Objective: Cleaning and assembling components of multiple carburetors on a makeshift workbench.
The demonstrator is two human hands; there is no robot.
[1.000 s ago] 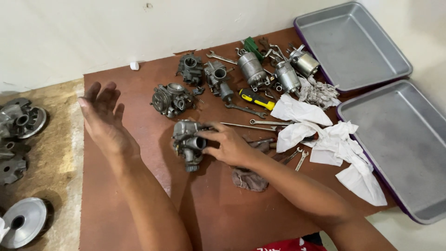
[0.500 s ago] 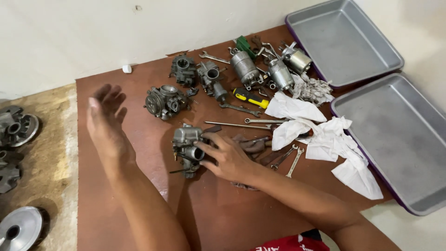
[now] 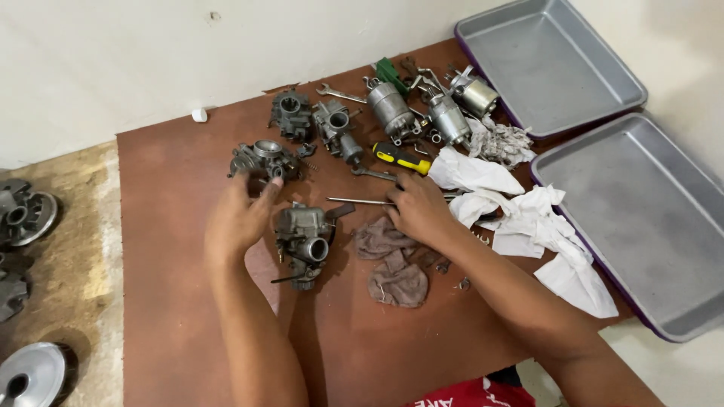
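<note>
A grey carburettor (image 3: 302, 237) stands on the brown board (image 3: 173, 316) between my hands. My left hand (image 3: 237, 220) hovers just left of it, fingers apart and holding nothing, its fingertips near a second carburettor (image 3: 264, 160). My right hand (image 3: 418, 207) lies to the right, fingers curled down over a thin metal rod (image 3: 354, 201) and small tools beside the white rags (image 3: 520, 218). Its palm hides whether it grips anything. A brown rag (image 3: 392, 267) lies below that hand.
More carburettors (image 3: 290, 113) (image 3: 335, 124), metal cylinders (image 3: 388, 105), a wrench (image 3: 339, 94) and a yellow-and-black screwdriver (image 3: 400, 158) crowd the board's far side. Two grey trays (image 3: 550, 68) (image 3: 656, 234) sit at the right. Round metal parts (image 3: 26, 215) lie on the floor at left.
My right hand left the centre carburettor and moved right onto the tools. My left hand came down from its raised position to beside the carburettor.
</note>
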